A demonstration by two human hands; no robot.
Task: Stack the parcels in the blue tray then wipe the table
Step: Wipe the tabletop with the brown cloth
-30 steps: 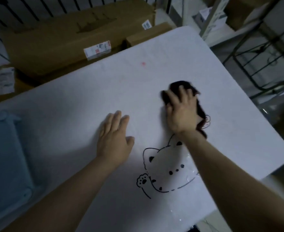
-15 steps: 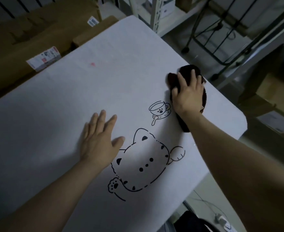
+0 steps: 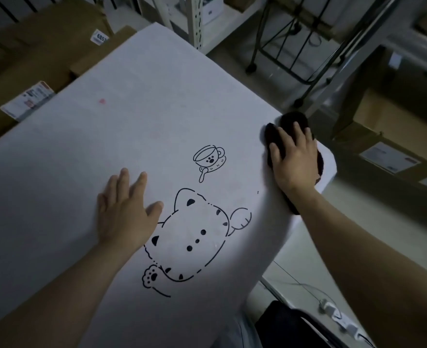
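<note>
A white table (image 3: 137, 126) with a cat and cup drawing fills the view. At its right edge lies a dark cloth (image 3: 286, 124), pressed flat under my right hand (image 3: 294, 159), whose fingers are spread over it. My left hand (image 3: 125, 212) rests palm down on the table beside the cat drawing, fingers apart, holding nothing. A small pink spot (image 3: 102, 101) marks the table further back. The blue tray and the parcels are out of view.
Brown cardboard boxes (image 3: 31, 59) with labels stand behind the table at the left. A black wire rack (image 3: 290, 54) and white shelf posts stand at the back right. More labelled boxes (image 3: 388, 146) sit on the floor to the right. A white cable lies on the floor.
My right hand has slid the cloth from the middle of the table out to its right edge. The view has swung right, and the blue tray has left the frame.
</note>
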